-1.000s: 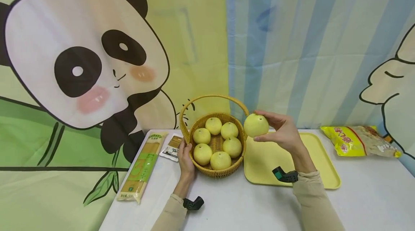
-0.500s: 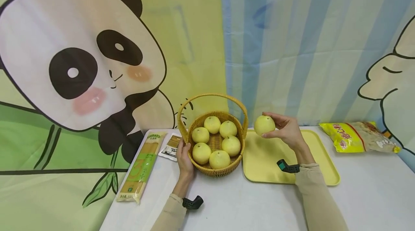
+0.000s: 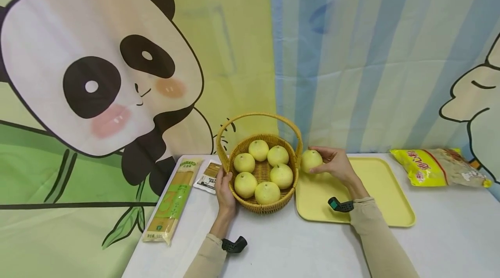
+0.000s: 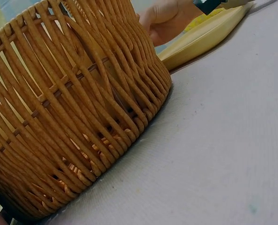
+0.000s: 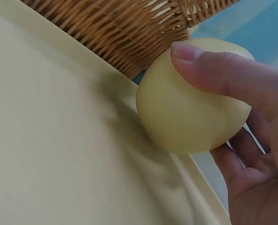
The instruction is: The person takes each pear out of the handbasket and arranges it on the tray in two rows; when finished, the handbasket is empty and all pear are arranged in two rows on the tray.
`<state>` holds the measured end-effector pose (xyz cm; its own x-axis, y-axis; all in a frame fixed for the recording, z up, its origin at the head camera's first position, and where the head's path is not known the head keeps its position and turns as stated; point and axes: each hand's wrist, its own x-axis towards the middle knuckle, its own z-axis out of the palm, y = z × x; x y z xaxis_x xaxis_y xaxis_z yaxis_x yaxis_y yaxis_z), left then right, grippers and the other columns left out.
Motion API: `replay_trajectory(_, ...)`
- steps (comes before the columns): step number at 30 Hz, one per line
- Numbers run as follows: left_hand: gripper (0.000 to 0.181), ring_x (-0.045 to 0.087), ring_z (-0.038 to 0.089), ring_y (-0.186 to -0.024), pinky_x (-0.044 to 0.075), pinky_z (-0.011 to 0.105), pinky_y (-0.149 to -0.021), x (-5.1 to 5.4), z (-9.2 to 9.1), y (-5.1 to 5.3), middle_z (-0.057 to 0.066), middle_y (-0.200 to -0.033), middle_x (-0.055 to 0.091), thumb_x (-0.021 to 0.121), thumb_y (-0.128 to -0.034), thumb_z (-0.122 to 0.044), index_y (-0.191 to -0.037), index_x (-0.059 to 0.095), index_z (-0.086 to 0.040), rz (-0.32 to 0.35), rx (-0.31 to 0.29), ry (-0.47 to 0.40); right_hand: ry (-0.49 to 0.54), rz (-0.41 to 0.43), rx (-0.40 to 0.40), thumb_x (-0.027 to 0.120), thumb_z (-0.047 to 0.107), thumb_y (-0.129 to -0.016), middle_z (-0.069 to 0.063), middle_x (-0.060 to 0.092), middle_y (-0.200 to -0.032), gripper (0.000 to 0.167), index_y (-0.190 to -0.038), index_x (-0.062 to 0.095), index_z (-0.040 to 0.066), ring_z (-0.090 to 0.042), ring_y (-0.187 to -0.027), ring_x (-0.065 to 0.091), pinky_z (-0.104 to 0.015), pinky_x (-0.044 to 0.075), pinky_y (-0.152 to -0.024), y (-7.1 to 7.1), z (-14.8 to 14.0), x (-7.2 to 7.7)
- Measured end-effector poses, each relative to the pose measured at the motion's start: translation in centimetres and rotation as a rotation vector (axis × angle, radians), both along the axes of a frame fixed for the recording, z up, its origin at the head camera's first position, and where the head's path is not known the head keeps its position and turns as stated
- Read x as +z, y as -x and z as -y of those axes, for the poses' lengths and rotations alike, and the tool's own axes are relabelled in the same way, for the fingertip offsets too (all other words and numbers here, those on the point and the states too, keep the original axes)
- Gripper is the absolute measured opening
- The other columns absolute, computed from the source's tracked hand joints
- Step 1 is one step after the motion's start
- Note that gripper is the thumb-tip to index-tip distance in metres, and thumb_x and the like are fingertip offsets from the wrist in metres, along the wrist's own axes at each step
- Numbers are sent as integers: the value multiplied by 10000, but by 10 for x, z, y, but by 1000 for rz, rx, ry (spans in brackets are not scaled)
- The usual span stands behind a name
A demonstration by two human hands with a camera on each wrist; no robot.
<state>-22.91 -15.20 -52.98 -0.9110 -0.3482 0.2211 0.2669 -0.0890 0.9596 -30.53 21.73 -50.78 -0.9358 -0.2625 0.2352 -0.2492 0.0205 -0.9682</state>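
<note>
In the head view, my right hand (image 3: 339, 166) grips a round pale-yellow fruit (image 3: 311, 161) at the tray's back left corner. The right wrist view shows the thumb on top of the fruit (image 5: 193, 108) and the fingers beneath or behind it. Whether the fruit touches the yellow tray (image 3: 380, 191) is unclear. Just left of it stands a wicker basket (image 3: 263, 208) with a tall handle, holding several similar fruits (image 3: 267, 192). My left hand (image 3: 225, 195) rests against the basket's left side, its fingers fairly straight. The left wrist view shows the basket's woven wall (image 4: 83, 103), with most of the hand hidden.
Left of the basket lie a long noodle pack (image 3: 173, 202) and a small white-and-brown packet (image 3: 208, 177). A yellow snack bag (image 3: 439, 167) lies right of the tray. A printed curtain (image 3: 332, 52) hangs behind the white table (image 3: 293, 247).
My right hand first moved the fruit rightward from the basket's rim, then lowered it and brought it back slightly left, to the tray's corner. My left hand has stayed at the basket.
</note>
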Motion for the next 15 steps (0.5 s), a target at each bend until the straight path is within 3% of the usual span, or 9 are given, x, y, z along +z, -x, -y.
replay_trajectory(8,555,365,282,-1563,227,490,-1309,1,-1,-2,109,-1656,447,427,-1068,-163,-1621,430,-115,-1,-1,10,-63,-9,12,931,-26,-742,-31,725,-1379,732,-1416,647,-29,-34,-1158,711,-230,588,-936,1,8,-2)
replay_trajectory(15,561,359,248,-1567,229,457,-1309,1,0,-1,86,-1660,446,427,-1068,-173,-1626,422,-120,4,6,12,-77,20,6,914,-13,-772,-211,611,-1499,737,-1450,627,-3,-12,-1176,689,-224,574,-965,2,11,-1)
